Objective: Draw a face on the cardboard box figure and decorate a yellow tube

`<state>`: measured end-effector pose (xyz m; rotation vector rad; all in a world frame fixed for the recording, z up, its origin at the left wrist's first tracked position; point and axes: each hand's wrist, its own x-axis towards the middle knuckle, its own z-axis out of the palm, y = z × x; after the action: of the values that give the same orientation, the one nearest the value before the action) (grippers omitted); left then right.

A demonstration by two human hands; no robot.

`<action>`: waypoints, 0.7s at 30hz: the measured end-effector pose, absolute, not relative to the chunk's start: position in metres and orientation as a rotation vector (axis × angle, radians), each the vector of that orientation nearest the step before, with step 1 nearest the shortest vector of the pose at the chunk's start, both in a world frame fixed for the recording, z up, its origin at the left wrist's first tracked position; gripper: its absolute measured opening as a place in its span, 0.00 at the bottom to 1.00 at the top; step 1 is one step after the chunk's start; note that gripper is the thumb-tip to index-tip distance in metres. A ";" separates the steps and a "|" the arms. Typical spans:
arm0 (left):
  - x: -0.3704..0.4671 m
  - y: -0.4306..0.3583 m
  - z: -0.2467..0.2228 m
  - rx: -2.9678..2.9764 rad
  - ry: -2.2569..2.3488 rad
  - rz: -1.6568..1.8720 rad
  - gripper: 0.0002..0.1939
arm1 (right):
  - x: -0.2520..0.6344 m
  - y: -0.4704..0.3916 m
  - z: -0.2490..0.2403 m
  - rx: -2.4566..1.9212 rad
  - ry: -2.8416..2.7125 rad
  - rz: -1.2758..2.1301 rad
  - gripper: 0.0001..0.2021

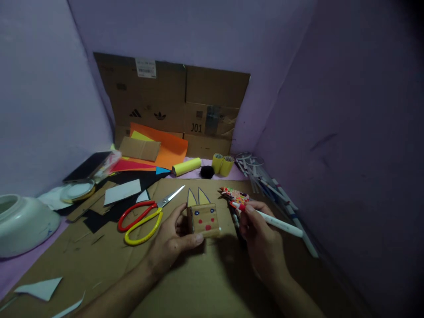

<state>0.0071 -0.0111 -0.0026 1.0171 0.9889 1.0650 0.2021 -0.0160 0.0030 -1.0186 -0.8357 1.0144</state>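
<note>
My left hand (175,240) grips a small cardboard box (204,219) by its left side, the thumb along its lower front edge. Two pointed yellow ears with dark outlines rise from its top, and its front bears two blue eyes and several red spots. To the right, my right hand (263,234) is closed around a white marker (280,223); its red tip end points left toward the box without touching it. Behind that hand lies a bundle of coloured pencils (236,194). Scissors (141,221) with red and yellow handles rest open left of the box.
A white ceramic bowl (28,225) stands at the left. Paper and cardboard scraps (122,192) lie behind the scissors. Yellow rolls (187,166) and a black fluffy ball (207,172) sit at the back, before an upright cardboard sheet (159,97). Markers (278,194) line the right wall.
</note>
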 end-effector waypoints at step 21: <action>0.004 -0.012 0.008 0.998 0.921 1.147 0.41 | 0.205 -0.017 0.007 -1.030 -1.030 0.831 0.12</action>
<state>0.0035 -0.0122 0.0076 0.9981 0.9206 1.1467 0.2046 -0.0173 0.0070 -1.0301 -1.0298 0.8315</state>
